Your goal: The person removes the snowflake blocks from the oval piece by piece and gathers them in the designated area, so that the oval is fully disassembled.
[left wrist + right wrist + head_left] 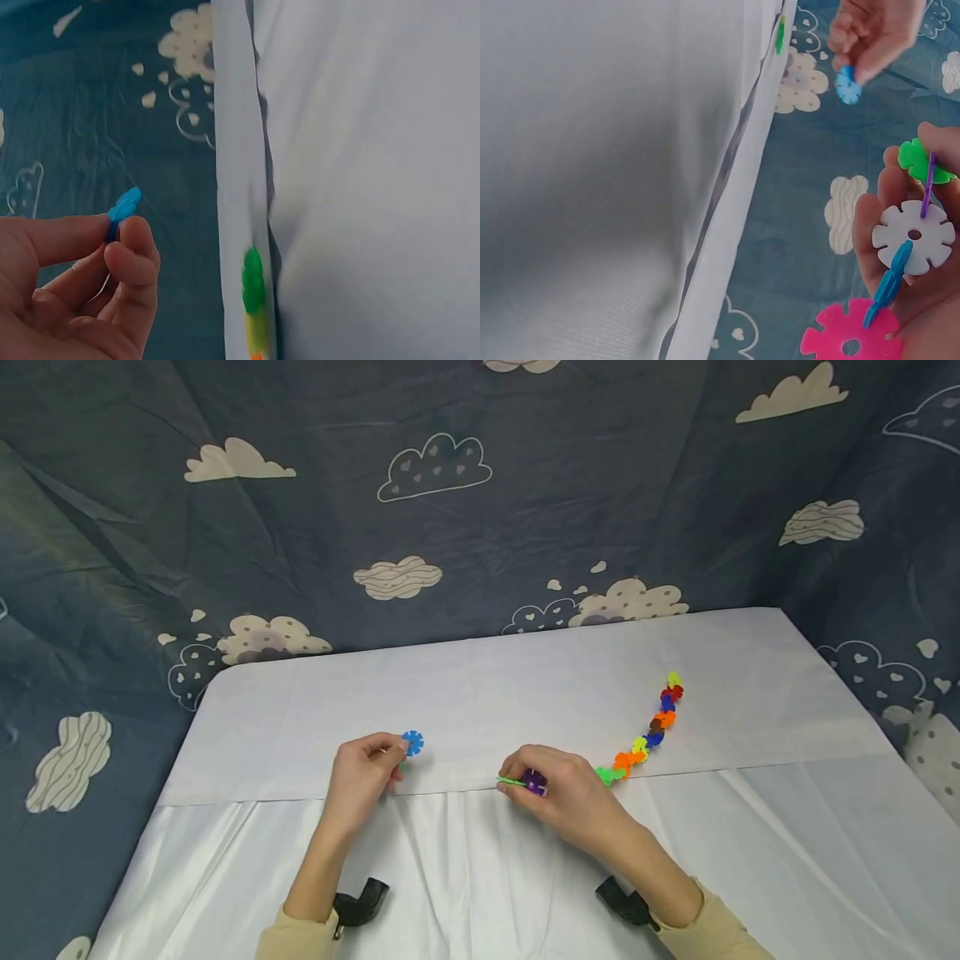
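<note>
My left hand pinches a blue notched plastic disc between thumb and fingertips, above the table. My right hand grips linked snowflake discs: a green disc sits between thumb and finger, joined to a purple disc. In the right wrist view a white disc, a blue one and a pink one follow on below. The two hands are apart. Under the left hand lies a green piece, with yellow and orange beyond it, mostly hidden in the head view.
A many-coloured disc chain curves over the table from behind the right hand toward the back right; whether it joins the held discs is hidden. The white table cover has a seam across it. A dark cloud-print curtain hangs behind.
</note>
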Demonstrator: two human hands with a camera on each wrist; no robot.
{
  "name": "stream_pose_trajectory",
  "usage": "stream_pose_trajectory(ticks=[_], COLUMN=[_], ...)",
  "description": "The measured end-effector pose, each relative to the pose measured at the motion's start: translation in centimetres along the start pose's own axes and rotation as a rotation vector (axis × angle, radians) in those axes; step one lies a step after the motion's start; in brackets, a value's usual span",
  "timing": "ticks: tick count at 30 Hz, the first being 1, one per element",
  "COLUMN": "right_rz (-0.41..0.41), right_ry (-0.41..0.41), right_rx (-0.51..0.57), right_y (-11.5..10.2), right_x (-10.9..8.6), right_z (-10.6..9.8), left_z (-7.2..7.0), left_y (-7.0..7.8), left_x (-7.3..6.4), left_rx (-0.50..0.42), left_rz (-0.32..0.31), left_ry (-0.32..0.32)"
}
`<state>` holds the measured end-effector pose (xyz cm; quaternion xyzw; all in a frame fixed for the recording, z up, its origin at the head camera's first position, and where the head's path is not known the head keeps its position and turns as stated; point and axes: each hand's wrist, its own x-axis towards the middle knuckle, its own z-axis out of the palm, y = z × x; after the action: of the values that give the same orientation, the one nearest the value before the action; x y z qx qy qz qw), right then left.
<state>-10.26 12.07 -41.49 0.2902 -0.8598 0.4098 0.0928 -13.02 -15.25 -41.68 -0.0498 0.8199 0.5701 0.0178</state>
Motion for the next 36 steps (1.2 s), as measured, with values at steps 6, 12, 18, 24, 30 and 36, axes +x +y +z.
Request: stream_pose_trajectory(ticks=[6,12,18,24,30,36], right_rz=[0.006,0.012,0.024,0.020,0.016,-0.030], right_ry=[-0.017,-0.027,-0.039,-0.040,-0.044,-0.079], right_rx=[0.009,0.015,0.004,0.009,0.055,0.123], right_y=[0.0,0.1,0.1,0.1,0.3,0.7], right_x=[-0.1,-0.1,-0.1,-0.1,0.0,0.0], right_z=[0.0,-0.1,-0.1,0.0,-0.1,-0.1], left_z=[-1.9,-3.0,-3.3,-3.6,-3.5,-2.4], left_y=[-1.5,-2.4,-3.0,-3.0,-2.0,-0.4], left_x=[1.2,1.7,1.9,1.9,1.7,0.8], left_rx=[0.068,0.119,0.103,0.079,0.053,-0.105], left_rz=[-0.062,-0.114,-0.158,-0.170,-0.123,-0.012], left_ry=[0.073,0.074,0.037,0.046,0.040,-0.115])
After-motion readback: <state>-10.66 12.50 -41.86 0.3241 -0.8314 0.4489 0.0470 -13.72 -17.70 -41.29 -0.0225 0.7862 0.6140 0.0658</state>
